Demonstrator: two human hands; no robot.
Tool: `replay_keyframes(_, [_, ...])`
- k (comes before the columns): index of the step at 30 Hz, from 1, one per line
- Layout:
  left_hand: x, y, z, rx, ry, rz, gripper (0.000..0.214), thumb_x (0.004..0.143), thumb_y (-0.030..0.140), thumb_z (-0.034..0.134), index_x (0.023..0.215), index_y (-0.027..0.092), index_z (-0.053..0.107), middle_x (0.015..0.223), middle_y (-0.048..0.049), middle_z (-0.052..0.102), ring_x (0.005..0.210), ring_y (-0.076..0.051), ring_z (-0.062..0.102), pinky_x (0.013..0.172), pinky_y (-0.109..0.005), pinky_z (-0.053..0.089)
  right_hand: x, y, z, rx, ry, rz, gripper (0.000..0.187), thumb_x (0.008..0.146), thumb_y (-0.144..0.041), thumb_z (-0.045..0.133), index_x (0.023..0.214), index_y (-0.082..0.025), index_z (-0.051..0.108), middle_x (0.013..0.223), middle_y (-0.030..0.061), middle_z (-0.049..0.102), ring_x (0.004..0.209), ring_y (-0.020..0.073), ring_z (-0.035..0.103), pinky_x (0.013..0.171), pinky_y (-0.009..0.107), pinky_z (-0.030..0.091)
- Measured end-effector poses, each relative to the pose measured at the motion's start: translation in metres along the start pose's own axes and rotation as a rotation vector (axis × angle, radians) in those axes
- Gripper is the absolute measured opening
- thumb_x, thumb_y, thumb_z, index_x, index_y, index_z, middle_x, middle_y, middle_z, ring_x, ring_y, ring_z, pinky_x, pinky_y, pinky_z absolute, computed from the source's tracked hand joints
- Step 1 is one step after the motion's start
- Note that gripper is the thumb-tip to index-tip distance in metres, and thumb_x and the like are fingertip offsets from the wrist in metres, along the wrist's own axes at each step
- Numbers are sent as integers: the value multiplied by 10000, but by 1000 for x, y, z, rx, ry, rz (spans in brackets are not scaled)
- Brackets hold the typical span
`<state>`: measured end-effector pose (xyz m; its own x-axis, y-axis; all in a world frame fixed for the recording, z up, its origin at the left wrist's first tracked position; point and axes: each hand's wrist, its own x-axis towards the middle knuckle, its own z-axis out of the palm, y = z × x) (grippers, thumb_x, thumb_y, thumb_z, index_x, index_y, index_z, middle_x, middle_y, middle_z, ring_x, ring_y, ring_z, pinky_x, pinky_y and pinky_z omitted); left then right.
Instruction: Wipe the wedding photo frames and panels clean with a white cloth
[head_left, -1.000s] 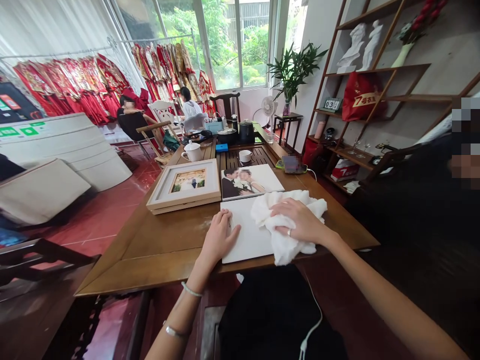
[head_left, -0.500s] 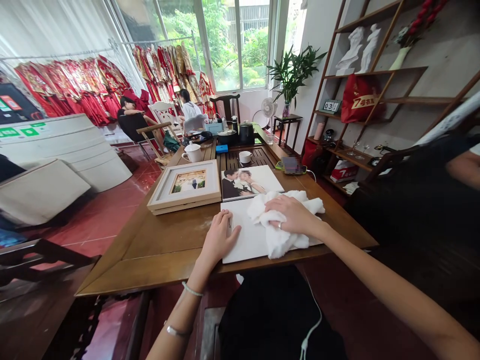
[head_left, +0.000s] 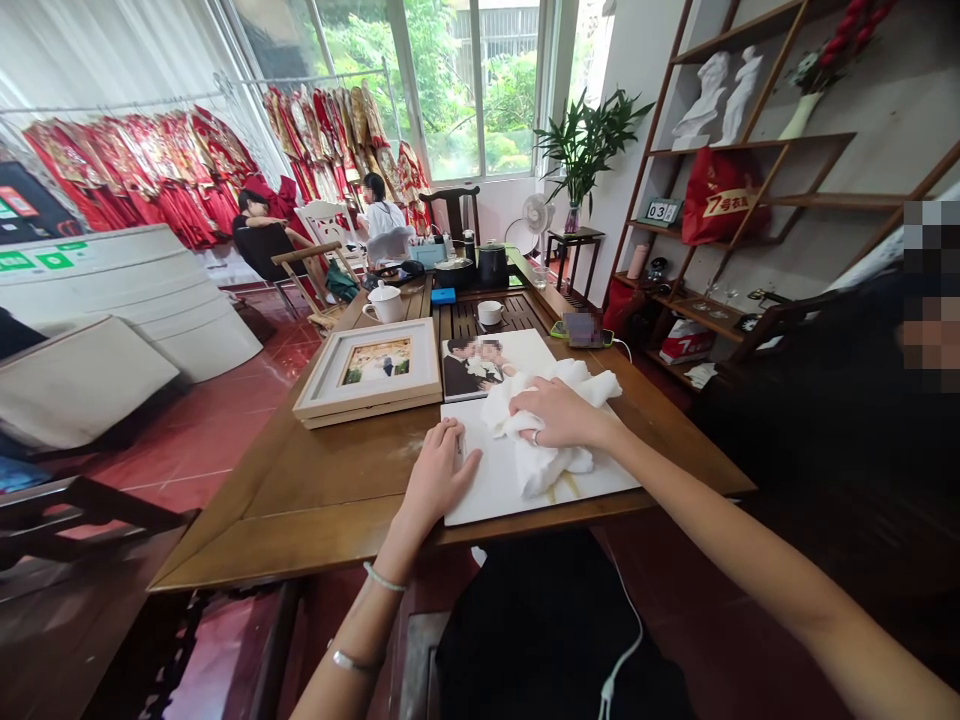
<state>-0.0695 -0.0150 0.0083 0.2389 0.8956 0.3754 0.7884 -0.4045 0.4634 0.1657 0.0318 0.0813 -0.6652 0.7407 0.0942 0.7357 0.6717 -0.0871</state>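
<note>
A white panel (head_left: 487, 480) lies flat at the near edge of the wooden table (head_left: 337, 480). My left hand (head_left: 444, 468) rests on its left edge, fingers stretched out and thumb apart. On the panel's right part, my right hand (head_left: 551, 408) grips a bunched white cloth (head_left: 547, 468) pressed to the surface. Yellowish streaks (head_left: 562, 488) show on the panel just below the cloth. Behind the panel lies a photo print (head_left: 472, 368) of a couple, its right part overlapped by the cloth. A framed picture (head_left: 375, 365) sits left of the print, on top of another frame.
A lidded white cup (head_left: 384, 302), a small white cup (head_left: 490, 313), a blue box (head_left: 444, 296) and a phone on a cable (head_left: 587, 330) stand farther back. A black pot (head_left: 493, 266) is at the far end. A person in black (head_left: 825, 400) is close on the right.
My right hand has slid the cloth left and slightly away from me, uncovering the yellowish streaks near the panel's front edge. My left hand stays in place.
</note>
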Motion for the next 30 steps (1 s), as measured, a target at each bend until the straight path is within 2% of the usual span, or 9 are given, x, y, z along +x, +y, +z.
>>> replay_keyframes(5, [0, 1, 0, -4, 17, 7, 309, 884, 354, 540, 1145, 189, 533, 1282, -155, 562, 1302, -323, 467, 1080, -533, 392, -24, -25, -6, -47, -33, -139, 186, 796, -287, 617, 958, -200, 645, 955, 98, 698, 1039, 312, 527, 820, 418, 367])
replay_keyframes(9, [0, 4, -3, -4, -21, -15, 321, 894, 354, 523, 1155, 166, 527, 1311, -172, 544, 1325, -322, 446, 1102, -515, 375, -54, -42, -8, 20, -41, -205, 186, 763, -260, 650, 940, -205, 632, 947, 81, 693, 1048, 306, 523, 853, 432, 366])
replay_keyframes(12, [0, 6, -5, -4, -41, -29, 342, 898, 370, 516, 1163, 154, 524, 1324, -179, 536, 1334, -331, 433, 1107, -513, 369, -69, -43, -6, 95, -20, -243, 238, 755, -251, 668, 986, -210, 623, 993, 63, 690, 1095, 297, 515, 914, 450, 354])
replay_keyframes(14, [0, 6, -5, -3, -34, -21, 332, 897, 367, 517, 1158, 162, 525, 1316, -173, 544, 1332, -330, 436, 1109, -518, 365, -70, -38, -2, 128, 12, -224, 283, 757, -251, 679, 1031, -208, 625, 1042, 68, 682, 1104, 286, 524, 931, 443, 360])
replay_keyframes(17, [0, 5, -4, -4, -15, 2, 305, 898, 351, 512, 1147, 177, 529, 1301, -163, 558, 1328, -322, 444, 1104, -522, 370, -56, -27, 3, 137, 62, -123, 315, 767, -272, 687, 1070, -206, 634, 1083, 94, 666, 1072, 282, 552, 902, 422, 393])
replay_keyframes(22, [0, 2, -2, -15, 8, 11, 290, 900, 341, 504, 1141, 184, 539, 1272, -160, 575, 1307, -316, 466, 1092, -520, 386, -11, -21, 6, 74, 75, 39, 424, 795, -323, 674, 1188, -189, 586, 1094, 130, 675, 1101, 316, 553, 867, 427, 411])
replay_keyframes(26, [0, 0, 0, -24, 24, 21, 273, 895, 305, 502, 1140, 193, 541, 1255, -152, 579, 1290, -309, 481, 1085, -522, 393, 22, -25, 10, -9, 75, 140, 378, 854, -345, 613, 1196, -192, 565, 1132, 136, 683, 1141, 330, 532, 879, 443, 395])
replay_keyframes(30, [0, 0, 0, -28, 26, 18, 267, 888, 299, 508, 1132, 197, 541, 1257, -150, 574, 1285, -308, 485, 1077, -519, 401, 34, -30, 15, -57, 97, 221, 348, 873, -350, 577, 1177, -182, 563, 1142, 152, 681, 1117, 349, 532, 857, 453, 396])
